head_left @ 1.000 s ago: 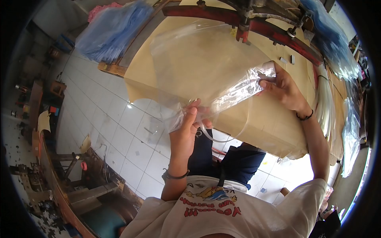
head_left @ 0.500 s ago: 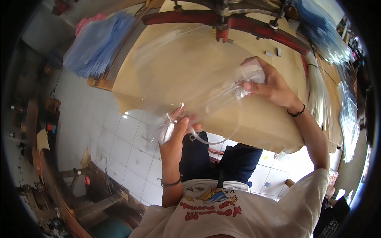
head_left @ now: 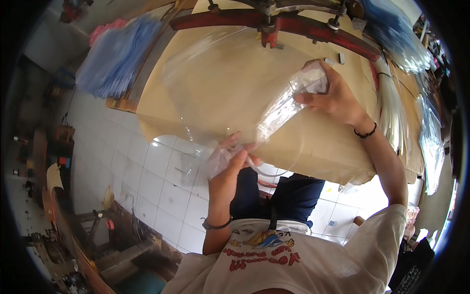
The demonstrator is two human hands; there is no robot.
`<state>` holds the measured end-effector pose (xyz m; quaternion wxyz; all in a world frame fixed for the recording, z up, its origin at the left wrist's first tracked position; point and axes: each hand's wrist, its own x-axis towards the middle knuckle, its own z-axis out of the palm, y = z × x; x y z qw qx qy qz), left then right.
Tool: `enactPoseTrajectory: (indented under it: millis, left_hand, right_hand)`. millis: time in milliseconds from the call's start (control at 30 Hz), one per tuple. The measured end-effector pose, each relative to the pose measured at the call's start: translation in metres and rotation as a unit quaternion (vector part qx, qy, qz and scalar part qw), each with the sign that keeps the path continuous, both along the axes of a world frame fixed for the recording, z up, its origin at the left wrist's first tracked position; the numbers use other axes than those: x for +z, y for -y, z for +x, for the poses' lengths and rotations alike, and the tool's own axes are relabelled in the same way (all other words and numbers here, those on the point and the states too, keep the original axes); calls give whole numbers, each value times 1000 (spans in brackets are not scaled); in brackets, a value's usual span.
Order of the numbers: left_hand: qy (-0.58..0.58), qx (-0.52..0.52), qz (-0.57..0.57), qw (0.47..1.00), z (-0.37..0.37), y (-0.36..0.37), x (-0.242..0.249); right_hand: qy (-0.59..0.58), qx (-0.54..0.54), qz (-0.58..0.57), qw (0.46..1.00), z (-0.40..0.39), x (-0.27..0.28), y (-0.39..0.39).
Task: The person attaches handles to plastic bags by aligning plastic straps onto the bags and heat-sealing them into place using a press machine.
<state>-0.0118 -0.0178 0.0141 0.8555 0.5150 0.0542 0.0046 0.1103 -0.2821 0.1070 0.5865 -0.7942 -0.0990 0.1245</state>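
A large clear plastic sheet (head_left: 230, 78) lies spread over the tan table top (head_left: 323, 147), its near edge gathered into a crinkled strip (head_left: 279, 110). My left hand (head_left: 229, 171) pinches the lower end of that strip, just past the table's front edge. My right hand (head_left: 333, 95) grips the upper end of the strip above the table. The strip runs taut and slanted between the two hands.
A red metal press arm (head_left: 303, 27) crosses the far side of the table. Blue plastic bags are piled at the left (head_left: 117, 54) and at the far right (head_left: 396, 34). Clear plastic bundles (head_left: 391, 112) lie along the right. White floor tiles (head_left: 147, 171) and cluttered shelving (head_left: 73, 235) are on the left.
Both hands moved apart again, so the gathered edge of the sheet is drawn into a long taut strip. My right hand rose slightly toward the red arm.
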Motion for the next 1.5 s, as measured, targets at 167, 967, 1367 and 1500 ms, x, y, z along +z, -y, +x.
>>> enactPoseTrajectory:
  millis: [167,967,1367,1500]
  left_hand:
    - [-26,-63,-59,996,-10,6,2]
    - [86,-325,221,915,-75,15,-73]
    - [98,-288,450,840,-26,-57,-97]
    - [113,-281,441,845,-34,-61,-100]
  right_hand:
    - [63,-16,6,998,3,-5,1]
    - [313,-175,119,926,-223,73,206]
    - [437,-543,-7,717,-196,28,321]
    - [342,-571,-158,729,-172,-59,322]
